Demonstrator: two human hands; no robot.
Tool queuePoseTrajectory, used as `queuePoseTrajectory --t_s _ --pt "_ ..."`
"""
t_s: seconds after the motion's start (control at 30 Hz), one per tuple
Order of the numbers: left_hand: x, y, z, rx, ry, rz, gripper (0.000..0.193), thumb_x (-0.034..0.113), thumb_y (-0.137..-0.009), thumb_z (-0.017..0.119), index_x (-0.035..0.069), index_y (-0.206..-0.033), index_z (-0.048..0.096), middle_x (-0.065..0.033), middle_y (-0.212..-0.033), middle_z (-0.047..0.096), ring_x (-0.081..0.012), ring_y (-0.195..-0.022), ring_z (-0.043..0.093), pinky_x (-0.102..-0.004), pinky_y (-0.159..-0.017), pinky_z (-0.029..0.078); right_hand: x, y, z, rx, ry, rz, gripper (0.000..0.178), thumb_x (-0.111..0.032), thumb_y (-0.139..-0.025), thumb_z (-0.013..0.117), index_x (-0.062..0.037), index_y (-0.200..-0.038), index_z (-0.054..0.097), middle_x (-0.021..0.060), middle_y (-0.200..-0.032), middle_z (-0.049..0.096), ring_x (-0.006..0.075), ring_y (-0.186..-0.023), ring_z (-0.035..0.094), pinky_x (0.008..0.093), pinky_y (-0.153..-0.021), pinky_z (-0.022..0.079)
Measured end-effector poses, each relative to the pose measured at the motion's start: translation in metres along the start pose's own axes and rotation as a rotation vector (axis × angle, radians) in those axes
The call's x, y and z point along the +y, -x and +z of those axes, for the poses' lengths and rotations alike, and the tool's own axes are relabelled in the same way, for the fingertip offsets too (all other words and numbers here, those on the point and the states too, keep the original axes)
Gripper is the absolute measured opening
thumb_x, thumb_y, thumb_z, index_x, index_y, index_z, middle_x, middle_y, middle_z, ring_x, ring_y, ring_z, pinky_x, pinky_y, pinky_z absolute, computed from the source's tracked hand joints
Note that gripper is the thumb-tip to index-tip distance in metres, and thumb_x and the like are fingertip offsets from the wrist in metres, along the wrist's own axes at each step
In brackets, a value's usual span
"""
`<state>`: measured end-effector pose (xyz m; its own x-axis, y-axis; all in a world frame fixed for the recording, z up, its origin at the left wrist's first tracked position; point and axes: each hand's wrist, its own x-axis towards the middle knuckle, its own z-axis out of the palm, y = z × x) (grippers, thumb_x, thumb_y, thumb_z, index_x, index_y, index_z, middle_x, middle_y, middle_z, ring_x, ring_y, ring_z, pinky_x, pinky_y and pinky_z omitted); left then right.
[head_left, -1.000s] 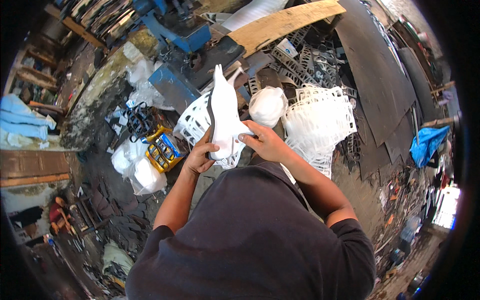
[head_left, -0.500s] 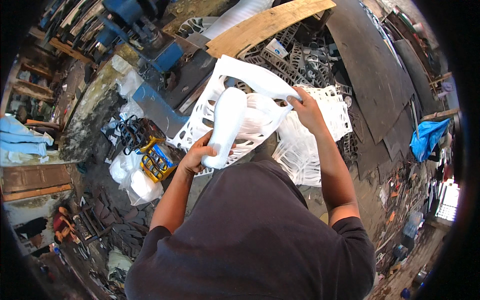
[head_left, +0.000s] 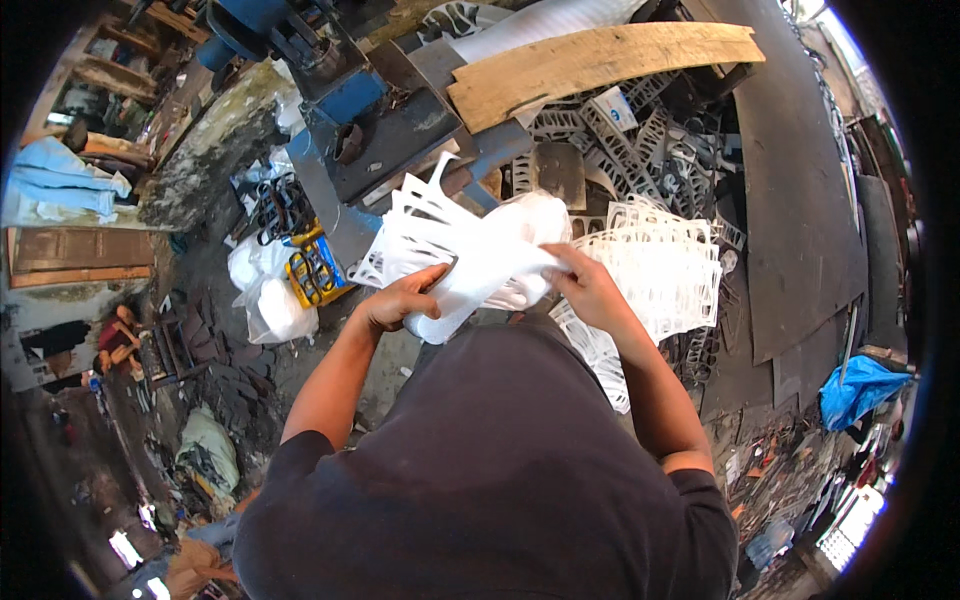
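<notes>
My left hand is closed round the near end of white foam insoles just in front of my body. My right hand pinches the far end of a white foam piece that is smeared by motion and lies across the insoles. It looks like another insole, but its outline is unclear. Beyond my left hand, a white foam sheet with cut-out holes stands bunched and tilted. A white rounded bundle, perhaps wrapped in plastic, sits past my right fingers.
A pile of perforated white sheets lies to the right. A blue metal machine and a wooden plank are ahead. Clear bags of white pieces and a yellow container stand left. Large dark sheets lean right.
My right hand has drawn the white foam inward and down toward my left hand. The holed sheet, spread between both hands before, now sits bunched at the left. My view has turned somewhat.
</notes>
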<state>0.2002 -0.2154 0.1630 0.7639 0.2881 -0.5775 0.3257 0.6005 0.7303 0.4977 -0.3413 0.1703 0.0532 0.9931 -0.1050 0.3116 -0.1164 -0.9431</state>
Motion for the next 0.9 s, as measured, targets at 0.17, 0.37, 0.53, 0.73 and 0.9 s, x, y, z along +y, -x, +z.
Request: queuePoseTrajectory --t_s 0.17,0.37,0.53,0.73,0.9 --pt "0.019 0.006 0.011 0.036 -0.105 -0.011 0.097 0.011 -0.061 0.07 -0.008 -0.148 0.032 -0.0153 -0.143 0.045 -0.0228 -0.131 0.042 -0.031 -0.111 0.03 0.009 -0.015 -0.034 0.193 -0.034 0.104 0.032 -0.01 -0.092 0.064 -0.0016 -0.123 0.058 0.0174 -0.109 0.067 0.0263 -0.095 0.065 0.0356 -0.082 0.052" --pt "0.048 -0.029 0.039 -0.041 -0.152 -0.006 0.105 0.017 -0.056 0.073 -0.01 -0.148 0.03 -0.0188 -0.143 0.045 -0.0259 -0.131 0.044 -0.032 -0.111 0.03 0.015 0.006 -0.138 0.443 -0.031 0.155 0.035 -0.011 -0.093 0.064 -0.0049 -0.127 0.058 0.0105 -0.1 0.068 0.0148 -0.079 0.062 0.0308 -0.072 0.051" --pt "0.049 -0.067 0.056 -0.144 -0.114 0.041 0.107 0.02 -0.055 0.073 -0.011 -0.147 0.028 -0.0254 -0.132 0.052 -0.0327 -0.12 0.055 -0.039 -0.105 0.04 0.03 0.055 -0.254 0.739 0.236 0.265 0.033 -0.017 -0.094 0.06 -0.0098 -0.126 0.061 0.0084 -0.089 0.069 0.0133 -0.074 0.061 0.0302 -0.071 0.05" --pt "0.072 -0.091 0.101 -0.231 -0.044 0.019 0.105 0.021 -0.055 0.072 -0.008 -0.147 0.03 -0.0283 -0.123 0.061 -0.0343 -0.108 0.066 -0.0402 -0.096 0.05 0.03 0.126 -0.421 1.33 1.058 0.188 0.038 -0.032 -0.094 0.059 -0.0177 -0.13 0.06 0.0185 -0.107 0.07 0.0411 -0.102 0.066 0.0481 -0.084 0.051" --pt "0.068 -0.101 0.107 -0.19 -0.007 0.037 0.101 0.019 -0.057 0.073 -0.007 -0.145 0.032 -0.0305 -0.119 0.062 -0.0379 -0.107 0.066 -0.0433 -0.095 0.052 -0.074 0.135 -0.42 1.44 1.268 -0.287 0.035 -0.001 -0.101 0.037 0.0147 -0.132 0.039 0.0335 -0.122 0.052 0.0427 -0.11 0.058 0.0514 -0.098 0.054"
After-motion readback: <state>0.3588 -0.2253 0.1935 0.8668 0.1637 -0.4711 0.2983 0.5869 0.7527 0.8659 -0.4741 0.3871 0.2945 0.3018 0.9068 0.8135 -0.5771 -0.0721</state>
